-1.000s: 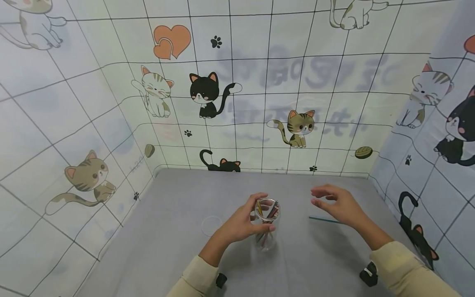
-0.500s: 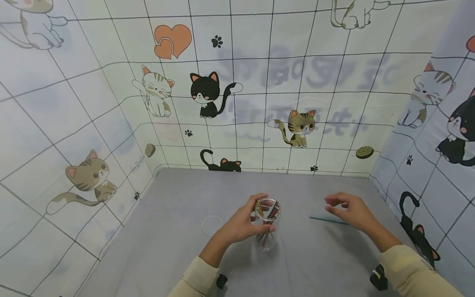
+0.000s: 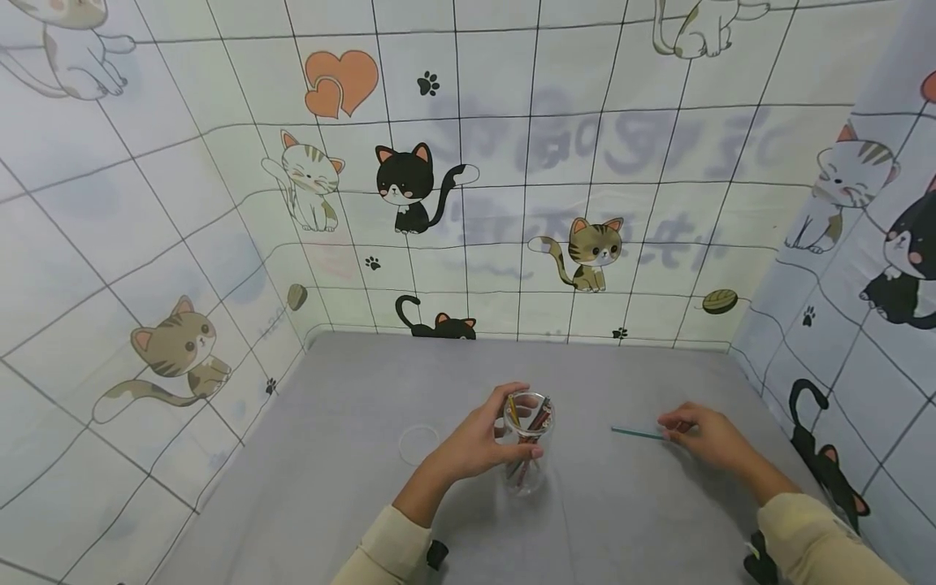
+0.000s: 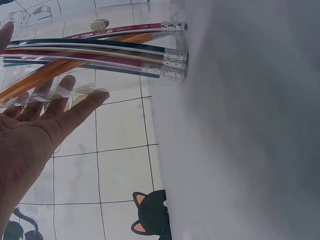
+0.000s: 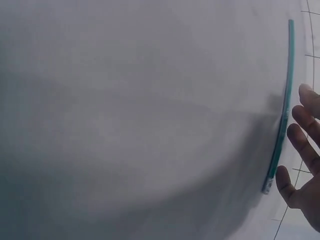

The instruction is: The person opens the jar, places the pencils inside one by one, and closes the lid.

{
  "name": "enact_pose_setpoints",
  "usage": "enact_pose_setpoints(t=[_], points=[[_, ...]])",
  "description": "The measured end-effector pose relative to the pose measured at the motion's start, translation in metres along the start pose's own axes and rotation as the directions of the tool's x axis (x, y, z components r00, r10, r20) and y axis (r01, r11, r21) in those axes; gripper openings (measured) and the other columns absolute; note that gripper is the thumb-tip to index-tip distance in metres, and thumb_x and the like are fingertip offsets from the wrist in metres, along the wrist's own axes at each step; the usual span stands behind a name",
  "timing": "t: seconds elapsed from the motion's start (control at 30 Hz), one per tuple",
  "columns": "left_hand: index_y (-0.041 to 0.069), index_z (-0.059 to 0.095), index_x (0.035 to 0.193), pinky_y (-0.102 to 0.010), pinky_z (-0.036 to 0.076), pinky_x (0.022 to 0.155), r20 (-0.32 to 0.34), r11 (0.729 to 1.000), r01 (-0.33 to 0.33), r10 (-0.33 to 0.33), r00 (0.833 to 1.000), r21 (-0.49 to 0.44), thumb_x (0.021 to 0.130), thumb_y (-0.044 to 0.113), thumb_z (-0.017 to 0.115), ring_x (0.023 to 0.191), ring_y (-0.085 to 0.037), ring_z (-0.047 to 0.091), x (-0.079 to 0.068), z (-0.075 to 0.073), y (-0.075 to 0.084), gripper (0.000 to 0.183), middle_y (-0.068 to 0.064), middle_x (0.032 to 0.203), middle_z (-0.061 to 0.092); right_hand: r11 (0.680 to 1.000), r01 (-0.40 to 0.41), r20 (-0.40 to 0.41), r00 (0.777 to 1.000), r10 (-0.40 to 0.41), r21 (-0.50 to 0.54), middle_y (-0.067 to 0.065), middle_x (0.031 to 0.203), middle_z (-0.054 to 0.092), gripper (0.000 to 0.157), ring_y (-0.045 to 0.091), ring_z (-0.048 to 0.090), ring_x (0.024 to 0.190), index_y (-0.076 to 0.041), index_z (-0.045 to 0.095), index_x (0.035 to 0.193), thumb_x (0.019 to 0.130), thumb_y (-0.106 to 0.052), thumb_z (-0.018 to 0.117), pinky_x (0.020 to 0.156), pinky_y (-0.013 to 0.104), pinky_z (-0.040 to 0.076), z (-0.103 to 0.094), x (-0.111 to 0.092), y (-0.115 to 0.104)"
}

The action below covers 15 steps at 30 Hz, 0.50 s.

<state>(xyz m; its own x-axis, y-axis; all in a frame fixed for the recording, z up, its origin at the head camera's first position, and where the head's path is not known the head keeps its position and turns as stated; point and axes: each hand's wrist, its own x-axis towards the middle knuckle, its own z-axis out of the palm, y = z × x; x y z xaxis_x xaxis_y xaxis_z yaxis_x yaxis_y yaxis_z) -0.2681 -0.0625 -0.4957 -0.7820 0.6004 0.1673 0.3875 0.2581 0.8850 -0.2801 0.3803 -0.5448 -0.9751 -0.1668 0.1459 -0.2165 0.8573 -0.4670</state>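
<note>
My left hand (image 3: pixel 478 439) grips a clear jar (image 3: pixel 528 479) that stands upright on the grey table, with fingers behind it and thumb across the front. Inside the jar lean several pencils (image 4: pixel 110 50), dark, red and orange ones, eraser ends at the bottom. On the right, a teal pencil (image 3: pixel 634 432) lies flat on the table. My right hand (image 3: pixel 705 439) is at its right end, covering that part in the head view. In the right wrist view the fingers are parted, with the fingertips (image 5: pixel 295 132) close over the teal pencil's eraser half.
A thin transparent round piece (image 3: pixel 418 445) lies on the grey table (image 3: pixel 351 504) left of the jar. A cat-printed, grid-lined curtain (image 3: pixel 497 211) closes off the back and both sides. Black wrist devices (image 3: pixel 437 555) show by the sleeves.
My right hand has moved right and down to the teal pencil's right end, its fingers drawing closer together. My left hand and the jar have stayed in place.
</note>
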Motion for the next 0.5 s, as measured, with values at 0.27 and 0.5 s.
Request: enact_pose_setpoints(t=[0.27,0.5], points=[[0.046,0.034,0.162,-0.056,0.051,0.122,-0.001,1.0,0.002,-0.002,1.0,0.004,0.098,0.037,0.087,0.147,-0.026,0.06,0.0,0.0,-0.002,0.084,0.016,0.158,0.059,1.0,0.03,-0.001,1.0,-0.03,0.008,0.0,0.103,0.072,0.012,0.003,0.062,0.088,-0.009,0.084,0.106,0.094,-0.01,0.086,0.072,0.025,0.052,0.009,-0.003,0.01],[0.046,0.034,0.162,-0.056,0.05,0.122,0.005,1.0,0.001,-0.001,1.0,-0.002,0.097,0.037,0.088,0.15,-0.026,0.059,0.001,0.0,-0.003,0.085,0.016,0.159,0.058,0.999,0.041,-0.018,0.999,-0.042,-0.032,-0.001,0.098,0.07,0.008,0.009,0.062,0.088,-0.014,0.082,0.094,0.093,-0.008,0.087,0.073,0.028,0.05,0.014,0.001,0.012]])
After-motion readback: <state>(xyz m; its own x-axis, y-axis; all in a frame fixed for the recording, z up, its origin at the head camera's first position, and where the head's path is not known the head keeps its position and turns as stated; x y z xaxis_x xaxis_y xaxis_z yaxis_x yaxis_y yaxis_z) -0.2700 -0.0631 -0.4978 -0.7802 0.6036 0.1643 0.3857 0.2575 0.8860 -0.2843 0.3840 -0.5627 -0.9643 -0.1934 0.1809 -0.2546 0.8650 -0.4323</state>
